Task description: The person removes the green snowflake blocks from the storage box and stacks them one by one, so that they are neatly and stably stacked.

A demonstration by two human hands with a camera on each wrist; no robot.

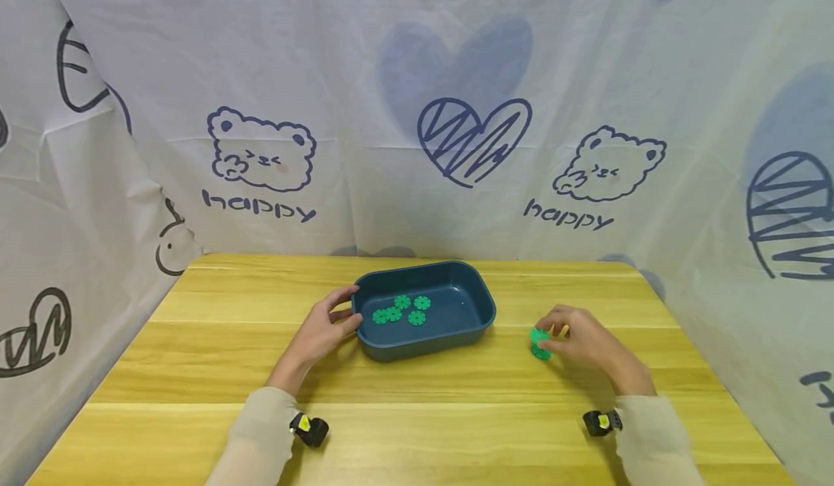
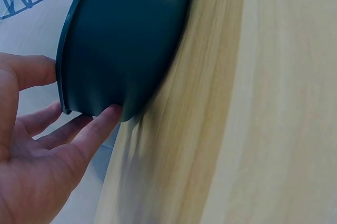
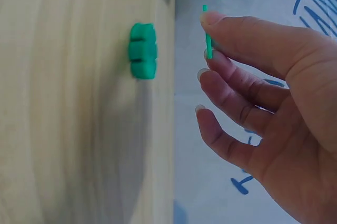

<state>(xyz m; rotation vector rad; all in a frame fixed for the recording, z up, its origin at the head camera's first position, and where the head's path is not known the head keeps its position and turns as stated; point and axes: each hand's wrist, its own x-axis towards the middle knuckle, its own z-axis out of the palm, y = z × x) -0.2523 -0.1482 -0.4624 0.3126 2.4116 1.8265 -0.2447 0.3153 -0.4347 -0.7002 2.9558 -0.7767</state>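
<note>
My left hand (image 1: 326,328) holds the left end of a dark blue plastic box (image 1: 426,344), with fingers and thumb at its rim and outer wall. Inside the box lie several green notched discs (image 1: 417,318), toward its left half. To the right of the box, my right hand (image 1: 576,334) pinches one thin green disc (image 3: 209,48) between thumb and forefinger, its edge facing the right wrist camera. The other fingers are loosely bent and hold nothing. Just below that disc, a short stack of green notched discs (image 3: 142,50) stands on the table, apart from the fingers.
The wooden table (image 1: 417,435) runs back to a white cloth (image 1: 371,203) printed with hearts, bears and writing, which also hangs at both sides. A small black camera is strapped on each wrist.
</note>
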